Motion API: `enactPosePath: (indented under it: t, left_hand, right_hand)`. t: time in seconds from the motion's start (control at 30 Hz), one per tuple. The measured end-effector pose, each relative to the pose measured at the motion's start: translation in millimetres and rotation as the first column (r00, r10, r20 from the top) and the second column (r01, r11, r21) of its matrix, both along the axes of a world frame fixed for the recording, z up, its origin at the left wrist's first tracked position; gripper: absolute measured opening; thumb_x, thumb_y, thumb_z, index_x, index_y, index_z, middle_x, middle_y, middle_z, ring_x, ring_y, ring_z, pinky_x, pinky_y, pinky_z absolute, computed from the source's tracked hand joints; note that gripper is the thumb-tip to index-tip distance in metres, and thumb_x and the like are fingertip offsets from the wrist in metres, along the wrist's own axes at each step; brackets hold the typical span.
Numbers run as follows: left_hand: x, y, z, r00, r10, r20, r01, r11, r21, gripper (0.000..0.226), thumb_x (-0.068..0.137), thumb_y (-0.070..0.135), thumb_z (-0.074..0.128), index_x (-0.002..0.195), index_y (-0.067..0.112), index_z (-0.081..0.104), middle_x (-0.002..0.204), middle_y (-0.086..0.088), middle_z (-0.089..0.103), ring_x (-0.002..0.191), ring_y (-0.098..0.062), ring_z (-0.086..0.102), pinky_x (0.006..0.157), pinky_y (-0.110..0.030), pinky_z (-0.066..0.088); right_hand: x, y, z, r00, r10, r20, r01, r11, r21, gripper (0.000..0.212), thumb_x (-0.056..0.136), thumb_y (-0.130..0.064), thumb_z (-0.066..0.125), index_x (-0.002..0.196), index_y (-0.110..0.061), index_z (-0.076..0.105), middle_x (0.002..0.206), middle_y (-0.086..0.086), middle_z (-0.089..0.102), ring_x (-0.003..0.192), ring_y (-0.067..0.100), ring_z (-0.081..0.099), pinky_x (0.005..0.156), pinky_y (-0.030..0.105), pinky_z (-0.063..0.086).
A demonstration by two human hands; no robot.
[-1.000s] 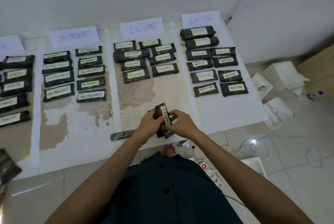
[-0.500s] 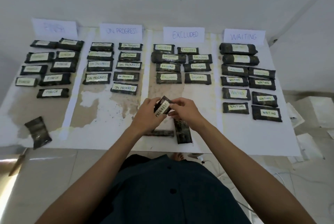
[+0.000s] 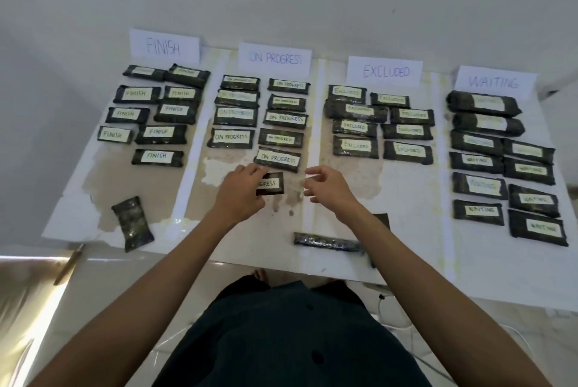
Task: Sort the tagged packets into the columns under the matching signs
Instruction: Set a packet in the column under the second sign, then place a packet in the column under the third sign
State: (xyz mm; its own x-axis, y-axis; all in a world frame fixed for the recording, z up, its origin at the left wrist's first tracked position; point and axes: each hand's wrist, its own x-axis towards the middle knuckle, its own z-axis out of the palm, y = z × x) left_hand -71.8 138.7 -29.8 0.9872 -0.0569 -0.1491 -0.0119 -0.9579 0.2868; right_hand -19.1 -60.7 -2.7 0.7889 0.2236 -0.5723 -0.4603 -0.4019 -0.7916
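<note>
Head view. The packet [image 3: 272,184] is a small, flat, dark rectangle in glossy wrap, with a pale paper tag on top. Only the letters "GRESS" show, as fingers cover the rest. It sits at the foot of the column under the ON PROGRESS sign [image 3: 275,57], just below its neighbour [image 3: 277,159] and almost touching it. Whether it lies flat on the surface [image 3: 406,199] cannot be told.

The left hand [image 3: 240,191] reaches forward, palm down. Its fingers lie over the packet's left end and its thumb is at the near edge, pinching it. The right hand [image 3: 325,186] hovers just right of the packet, apart from it, with its fingers loosely curled round nothing. Both forearms are bare and rise from the bottom corners.

The surface is white, worn through to brown patches, and pale strips split it into four lanes. White paper signs stand along the far edge: the FINISH sign [image 3: 164,45], the EXCLUDED sign [image 3: 385,71] and the WAITING sign [image 3: 494,82] beside the first. Rows of dark, crinkled, tagged packets lie under each. Near the front edge lie a tilted blank packet [image 3: 133,224] and a narrow packet [image 3: 328,242].
</note>
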Motion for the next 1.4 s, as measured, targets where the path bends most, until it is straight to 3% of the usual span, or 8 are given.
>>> enactPosePath:
  t: [0.23,0.83,0.93,1.03,1.1,1.17,1.3,1.4]
  left_hand:
    - [38.5,78.8,-30.0,0.998,0.015,-0.056,-0.010,0.995,0.094,0.059,0.076,0.010,0.064,0.133,0.011,0.048,0.130,-0.011,0.052,0.117,-0.032,0.045,0.098,-0.043,0.040]
    - [47.3,96.4,-36.7,1.000,-0.003,0.017,0.005,0.997,-0.075,0.048,0.082,0.009,0.060,0.129,0.011,0.053,0.128,-0.010,0.053,0.117,-0.032,0.044,0.100,-0.045,0.040]
    - [28.9,74.4,-21.4,1.000,0.019,-0.011,-0.021,0.982,-0.186,0.041,0.084,0.012,0.060,0.125,0.012,0.057,0.126,-0.010,0.056,0.116,-0.031,0.047,0.099,-0.043,0.041]
    - [6.3,47.0,-13.5,0.996,0.035,-0.085,-0.058,0.955,-0.291,0.037,0.087,0.015,0.058,0.124,0.013,0.057,0.125,-0.008,0.057,0.119,-0.026,0.047,0.102,-0.039,0.038]
    - [-7.0,30.7,-13.5,0.989,0.019,-0.145,-0.067,0.939,-0.339,0.036,0.088,0.016,0.057,0.124,0.014,0.057,0.126,-0.007,0.056,0.121,-0.025,0.046,0.103,-0.038,0.037]
    - [-18.5,17.1,-15.8,0.978,-0.002,-0.207,-0.077,0.925,-0.373,0.036,0.089,0.016,0.055,0.125,0.015,0.057,0.127,-0.006,0.055,0.122,-0.025,0.045,0.103,-0.037,0.037]
    - [-30.9,-1.9,-17.2,0.964,-0.002,-0.267,-0.124,0.882,-0.454,0.034,0.090,0.014,0.055,0.124,0.013,0.058,0.122,-0.006,0.056,0.114,-0.022,0.051,0.096,-0.027,0.038]
    - [-34.3,-9.7,-12.9,0.941,0.029,-0.338,-0.213,0.825,-0.524,0.034,0.091,0.015,0.055,0.125,0.015,0.056,0.123,-0.004,0.056,0.106,-0.017,0.054,0.089,-0.021,0.040]
  right_hand:
    - [8.4,37.0,-23.5,0.992,0.086,0.089,-0.074,0.989,-0.129,0.026,0.089,-0.020,0.060,0.114,-0.014,0.058,0.099,0.004,0.062,0.091,0.023,0.064,0.079,0.034,0.054]
    - [-9.9,23.4,-33.5,0.944,0.257,0.206,-0.190,0.936,-0.296,0.022,0.088,-0.014,0.060,0.110,-0.018,0.060,0.100,-0.001,0.063,0.080,0.015,0.061,0.067,0.019,0.046]
    - [-32.2,3.9,-32.8,0.870,0.472,0.143,-0.352,0.797,-0.490,0.036,0.083,-0.021,0.068,0.117,-0.018,0.057,0.109,0.001,0.059,0.091,0.018,0.059,0.079,0.028,0.049]
    - [-58.6,-12.2,-42.9,0.677,0.736,0.005,-0.504,0.469,-0.725,0.055,0.078,-0.035,0.071,0.126,-0.019,0.051,0.121,0.006,0.052,0.109,0.026,0.049,0.089,0.037,0.044]
    - [-72.1,-17.7,-51.6,0.539,0.840,-0.066,-0.516,0.267,-0.814,0.051,0.081,-0.031,0.066,0.127,-0.016,0.049,0.123,0.010,0.048,0.110,0.030,0.046,0.088,0.038,0.041]
    - [-78.2,-18.1,-56.5,0.480,0.876,-0.054,-0.478,0.210,-0.853,0.039,0.086,-0.022,0.059,0.123,-0.013,0.049,0.121,0.012,0.049,0.108,0.032,0.046,0.085,0.038,0.040]
    - [-69.4,-13.9,-54.3,0.496,0.866,0.058,-0.428,0.302,-0.852,0.030,0.087,-0.019,0.056,0.116,-0.012,0.055,0.113,0.011,0.054,0.102,0.031,0.052,0.077,0.036,0.040]
    - [-58.0,-12.8,-39.8,0.694,0.676,0.248,-0.342,0.613,-0.713,0.032,0.079,-0.018,0.065,0.111,-0.014,0.060,0.107,0.007,0.060,0.096,0.026,0.056,0.076,0.034,0.046]
